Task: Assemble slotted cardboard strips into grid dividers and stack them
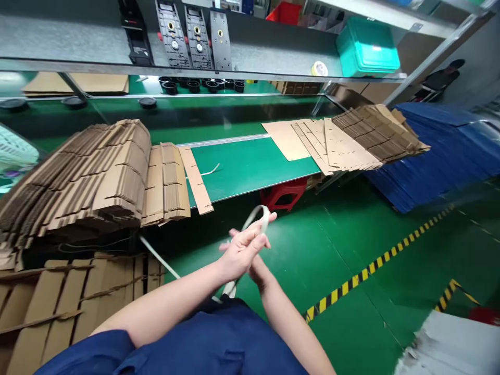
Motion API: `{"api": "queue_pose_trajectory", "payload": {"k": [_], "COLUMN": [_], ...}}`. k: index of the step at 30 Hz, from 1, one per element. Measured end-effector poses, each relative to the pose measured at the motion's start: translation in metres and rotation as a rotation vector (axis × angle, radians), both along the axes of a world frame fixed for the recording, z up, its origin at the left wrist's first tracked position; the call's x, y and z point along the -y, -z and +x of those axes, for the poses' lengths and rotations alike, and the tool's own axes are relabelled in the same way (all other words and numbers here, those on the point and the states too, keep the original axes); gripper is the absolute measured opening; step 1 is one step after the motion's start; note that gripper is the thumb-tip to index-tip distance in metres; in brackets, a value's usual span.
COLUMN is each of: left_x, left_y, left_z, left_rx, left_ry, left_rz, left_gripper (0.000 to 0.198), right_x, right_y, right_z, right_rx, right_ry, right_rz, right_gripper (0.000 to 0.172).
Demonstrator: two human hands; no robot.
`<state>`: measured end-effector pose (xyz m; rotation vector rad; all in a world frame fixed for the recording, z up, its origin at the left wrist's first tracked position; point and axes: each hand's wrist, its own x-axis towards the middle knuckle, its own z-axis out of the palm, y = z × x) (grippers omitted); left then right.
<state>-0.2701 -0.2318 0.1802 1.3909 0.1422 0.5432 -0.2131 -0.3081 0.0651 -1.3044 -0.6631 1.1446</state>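
Note:
In front of my body my two hands cross, the left lying over the right. A pale flat strap (261, 209) makes a loop at the fingers of my left hand (242, 249), which is closed on it. Most of my right hand (255, 265) is hidden behind the left. A few blurred fingertips stick out on the left side, so its grip cannot be made out. More of the strap hangs below the hands at my waist, and a length runs leftward toward the cardboard stacks.
Folded cardboard dividers (125, 172) are stacked at left, more cardboard sheets (347, 148) at right, on a green-topped bench (242, 166). A red stool (285, 194) stands underneath. Bundled cardboard (74, 312) lies lower left. The shelf above carries a teal box (367, 49). A person (441, 80) sits far right.

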Motion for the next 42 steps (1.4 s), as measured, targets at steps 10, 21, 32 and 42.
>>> {"api": "queue_pose_trajectory", "payload": {"k": [10, 21, 32, 42], "left_x": [-0.174, -0.059, -0.077, -0.204], "left_y": [0.026, 0.067, 0.103, 0.124], "left_z": [-0.059, -0.091, -0.144, -0.067], "left_rx": [-0.181, -0.34, -0.881, -1.135], "left_ry": [-0.966, -0.249, -0.539, -0.286], "left_rz": [-0.096, 0.918, 0.711, 1.039], "left_gripper": [0.045, 0.105, 0.032, 0.025], "right_x": [0.053, 0.012, -0.079, -0.289], "right_y": [0.01, -0.04, 0.004, 0.068], "right_z": [-0.011, 0.017, 0.055, 0.117], "right_rx": [0.013, 0.905, 0.362, 0.062], "right_ry": [-0.32, -0.496, -0.077, 0.271], "right_rz": [-0.246, -0.204, -0.233, -0.569], "right_gripper": [0.059, 0.045, 0.049, 0.025]}}
